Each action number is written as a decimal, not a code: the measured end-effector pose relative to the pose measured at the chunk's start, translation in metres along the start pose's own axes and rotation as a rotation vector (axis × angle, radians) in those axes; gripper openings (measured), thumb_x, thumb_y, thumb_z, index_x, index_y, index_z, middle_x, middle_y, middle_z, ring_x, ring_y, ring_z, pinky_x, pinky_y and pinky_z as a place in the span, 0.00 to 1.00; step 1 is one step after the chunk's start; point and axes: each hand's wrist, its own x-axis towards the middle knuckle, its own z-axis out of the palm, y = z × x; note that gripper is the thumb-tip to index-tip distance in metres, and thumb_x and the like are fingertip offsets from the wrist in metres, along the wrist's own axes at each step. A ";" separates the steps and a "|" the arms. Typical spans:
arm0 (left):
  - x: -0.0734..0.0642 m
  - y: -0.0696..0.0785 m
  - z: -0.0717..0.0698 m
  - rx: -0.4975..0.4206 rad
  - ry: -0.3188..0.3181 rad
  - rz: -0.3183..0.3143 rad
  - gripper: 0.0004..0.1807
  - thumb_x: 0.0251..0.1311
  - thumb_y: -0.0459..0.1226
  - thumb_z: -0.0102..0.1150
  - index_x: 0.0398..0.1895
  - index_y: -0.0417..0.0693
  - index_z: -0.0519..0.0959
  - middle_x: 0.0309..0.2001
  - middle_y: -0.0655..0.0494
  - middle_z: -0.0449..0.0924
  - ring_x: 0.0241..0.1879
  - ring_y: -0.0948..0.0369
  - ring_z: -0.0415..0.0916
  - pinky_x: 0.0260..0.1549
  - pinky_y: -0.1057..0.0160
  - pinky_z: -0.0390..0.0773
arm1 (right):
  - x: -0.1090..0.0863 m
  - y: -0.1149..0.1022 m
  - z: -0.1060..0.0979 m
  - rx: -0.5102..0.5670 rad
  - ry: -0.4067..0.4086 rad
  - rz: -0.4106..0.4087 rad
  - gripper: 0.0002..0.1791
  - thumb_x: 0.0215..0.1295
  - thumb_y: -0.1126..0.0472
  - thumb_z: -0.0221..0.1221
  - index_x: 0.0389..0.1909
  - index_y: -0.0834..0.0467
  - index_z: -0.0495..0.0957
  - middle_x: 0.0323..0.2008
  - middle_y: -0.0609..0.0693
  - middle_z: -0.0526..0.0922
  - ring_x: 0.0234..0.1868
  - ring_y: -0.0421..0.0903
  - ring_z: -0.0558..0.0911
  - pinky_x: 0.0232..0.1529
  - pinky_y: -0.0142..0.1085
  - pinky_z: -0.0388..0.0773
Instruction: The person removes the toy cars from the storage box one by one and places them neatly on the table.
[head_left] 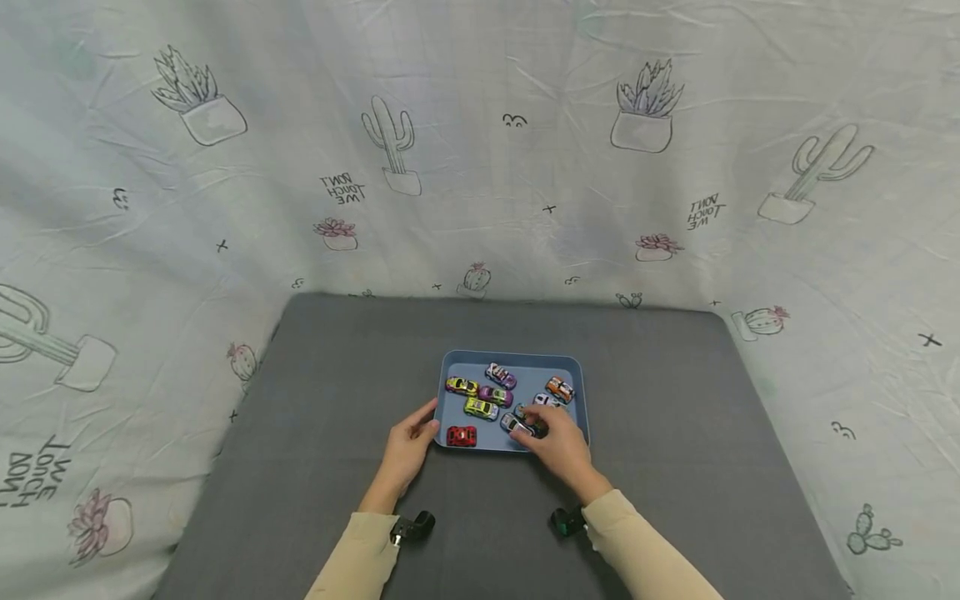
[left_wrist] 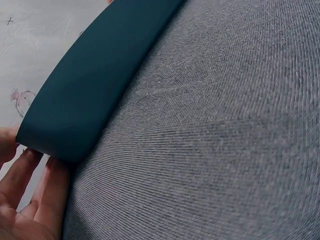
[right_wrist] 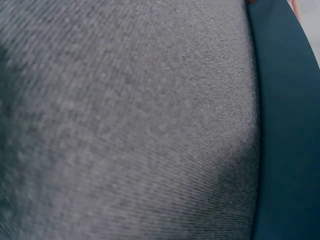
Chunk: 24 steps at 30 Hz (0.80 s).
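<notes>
A shallow blue tray (head_left: pixel 525 360) holding several small toy cars lies on the table. My left hand (head_left: pixel 407 446) grips its left front corner; in the left wrist view the fingers (left_wrist: pixel 52 192) press the outer wall from below, the thumb near the rim. Over the tray's right front part, my right hand (head_left: pixel 561 442) has thumb and fingertips curled about a white and dark toy car (head_left: pixel 516 425). Other cars beneath that hand are partly hidden. To the left are a red car (head_left: pixel 461 436), yellow cars (head_left: pixel 481 408) and a purple-green car (head_left: pixel 496 396).
At the tray's right side sit an orange car (head_left: pixel 560 387) and a white car (head_left: pixel 547 401). Another purple and white car (head_left: pixel 500 375) is near the back rim. Grey cloth (head_left: pixel 360 358) covers the table. A printed curtain (head_left: pixel 480 167) hangs behind it.
</notes>
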 end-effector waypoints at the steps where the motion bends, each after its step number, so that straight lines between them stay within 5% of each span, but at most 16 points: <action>1: 0.000 -0.001 0.000 -0.001 0.000 0.001 0.23 0.68 0.32 0.55 0.66 0.43 0.71 0.63 0.43 0.71 0.52 0.55 0.74 0.46 0.74 0.73 | 0.000 0.000 0.000 -0.010 0.000 -0.010 0.23 0.51 0.44 0.72 0.47 0.49 0.83 0.34 0.38 0.78 0.41 0.40 0.73 0.44 0.42 0.74; 14: 0.003 -0.005 -0.002 -0.041 -0.017 -0.004 0.24 0.67 0.32 0.56 0.66 0.40 0.71 0.63 0.40 0.70 0.61 0.49 0.70 0.50 0.75 0.71 | 0.005 -0.014 -0.004 -0.273 -0.071 -0.111 0.20 0.49 0.45 0.73 0.39 0.52 0.86 0.34 0.43 0.84 0.34 0.42 0.76 0.36 0.41 0.77; 24: 0.001 -0.001 -0.002 -0.023 -0.030 -0.001 0.24 0.68 0.32 0.55 0.67 0.40 0.70 0.64 0.39 0.69 0.63 0.49 0.68 0.59 0.58 0.70 | 0.007 -0.023 -0.007 -0.326 -0.132 -0.067 0.17 0.51 0.46 0.72 0.39 0.51 0.86 0.34 0.44 0.85 0.34 0.43 0.77 0.37 0.42 0.77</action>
